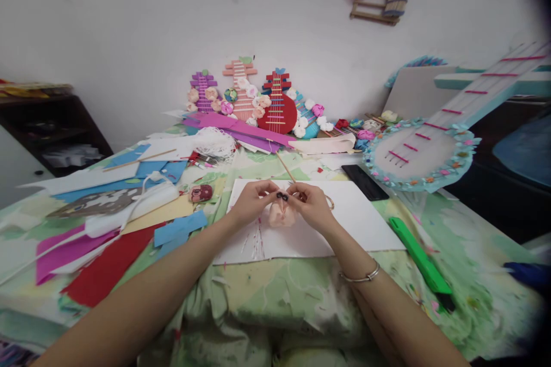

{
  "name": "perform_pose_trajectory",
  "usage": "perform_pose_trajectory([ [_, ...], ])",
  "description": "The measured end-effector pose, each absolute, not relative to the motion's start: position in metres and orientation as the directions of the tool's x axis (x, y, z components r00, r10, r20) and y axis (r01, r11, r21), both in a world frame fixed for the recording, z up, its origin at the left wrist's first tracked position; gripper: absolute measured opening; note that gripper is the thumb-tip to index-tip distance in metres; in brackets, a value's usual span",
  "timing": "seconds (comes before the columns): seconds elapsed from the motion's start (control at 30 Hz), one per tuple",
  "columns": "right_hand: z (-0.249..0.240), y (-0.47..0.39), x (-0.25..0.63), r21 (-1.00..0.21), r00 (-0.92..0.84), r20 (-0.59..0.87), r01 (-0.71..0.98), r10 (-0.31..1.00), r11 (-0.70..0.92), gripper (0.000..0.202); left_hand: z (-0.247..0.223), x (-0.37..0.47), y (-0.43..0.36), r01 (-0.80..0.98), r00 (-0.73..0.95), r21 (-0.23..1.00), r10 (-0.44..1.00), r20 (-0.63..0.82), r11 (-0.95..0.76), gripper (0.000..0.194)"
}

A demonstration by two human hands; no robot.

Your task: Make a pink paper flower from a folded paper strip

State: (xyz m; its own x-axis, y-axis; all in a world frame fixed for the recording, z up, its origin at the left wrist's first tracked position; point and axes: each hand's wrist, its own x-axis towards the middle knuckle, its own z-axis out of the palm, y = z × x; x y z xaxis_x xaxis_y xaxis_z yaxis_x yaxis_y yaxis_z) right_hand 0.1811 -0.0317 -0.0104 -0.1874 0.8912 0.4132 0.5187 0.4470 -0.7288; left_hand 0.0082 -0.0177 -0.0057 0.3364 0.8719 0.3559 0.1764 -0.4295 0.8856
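Observation:
My left hand (255, 202) and my right hand (316, 205) meet over a white board (357, 221). Between them is a peach paper flower (282, 215), pinched at its top by both, the dark-nailed thumbs side by side. Its petals hang below the thumbs; the fingers behind it are mostly hidden. A thin wooden stick (284, 166) slants up and away just beyond the hands; whether it touches the flower I cannot tell. By my right hand shows a gold-coloured loop (330, 202), perhaps a scissors handle, partly covered.
Right of the board lie a black phone (365, 182) and a green box cutter (422, 264). A white glue gun (150, 206), its cord and coloured paper (112, 264) lie left. Small paper lutes (278, 106) line the wall; a large one (422, 155) stands right.

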Motion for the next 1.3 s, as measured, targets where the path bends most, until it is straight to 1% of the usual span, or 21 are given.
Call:
perform_pose_trajectory([
  [0.2,-0.0098,-0.0317,0.1806,-0.762,-0.192,0.402,0.472,0.895,0.444,0.019,-0.0049,0.0115,-0.0206,0.006,0.348,0.953,0.894,0.281,-0.302,0.03],
  [0.33,-0.0126,-0.03,0.1792,-0.78,-0.195,0.385,0.454,0.902,0.431,0.021,-0.0063,0.0133,-0.0224,-0.08,0.362,0.979,0.91,0.201,-0.185,0.032],
  [0.5,-0.0134,-0.0315,0.1767,-0.794,-0.173,0.377,0.446,0.91,0.414,0.023,-0.0067,0.0116,-0.0231,-0.044,0.4,0.984,0.9,0.176,-0.173,0.026],
  [0.57,-0.013,-0.0322,0.1764,-0.808,-0.163,0.364,0.434,0.917,0.398,0.024,-0.0073,0.0108,-0.0229,-0.037,0.423,0.987,0.893,0.155,-0.154,0.026],
  [0.7,-0.011,-0.0326,0.1774,-0.868,-0.182,0.315,0.341,0.932,0.36,0.024,-0.0087,0.0104,-0.0221,-0.078,0.423,0.991,0.897,0.13,-0.107,0.027],
  [0.87,-0.0064,-0.0341,0.1789,-0.94,-0.262,0.252,0.162,0.932,0.3,0.02,-0.0093,0.0098,-0.0201,-0.114,0.391,0.987,0.908,0.148,-0.111,0.029],
  [0.93,-0.0059,-0.0343,0.1793,-0.95,-0.281,0.238,0.132,0.93,0.283,0.018,-0.0098,0.0091,-0.0189,-0.112,0.362,0.987,0.92,0.147,-0.114,0.029],
  [1.03,-0.0078,-0.0333,0.1798,-0.936,-0.266,0.258,0.169,0.929,0.308,0.018,-0.0107,0.0076,-0.0172,-0.094,0.32,0.987,0.935,0.155,-0.131,0.028],
  [1.17,-0.0109,-0.0317,0.1797,-0.926,-0.258,0.263,0.202,0.93,0.318,0.02,-0.0114,0.0062,-0.016,-0.069,0.253,0.98,0.947,0.199,-0.187,0.024],
  [1.3,-0.0104,-0.0322,0.1783,-0.921,-0.239,0.275,0.212,0.931,0.326,0.02,-0.0113,0.0065,-0.0162,-0.074,0.238,0.975,0.946,0.219,-0.207,0.024],
])
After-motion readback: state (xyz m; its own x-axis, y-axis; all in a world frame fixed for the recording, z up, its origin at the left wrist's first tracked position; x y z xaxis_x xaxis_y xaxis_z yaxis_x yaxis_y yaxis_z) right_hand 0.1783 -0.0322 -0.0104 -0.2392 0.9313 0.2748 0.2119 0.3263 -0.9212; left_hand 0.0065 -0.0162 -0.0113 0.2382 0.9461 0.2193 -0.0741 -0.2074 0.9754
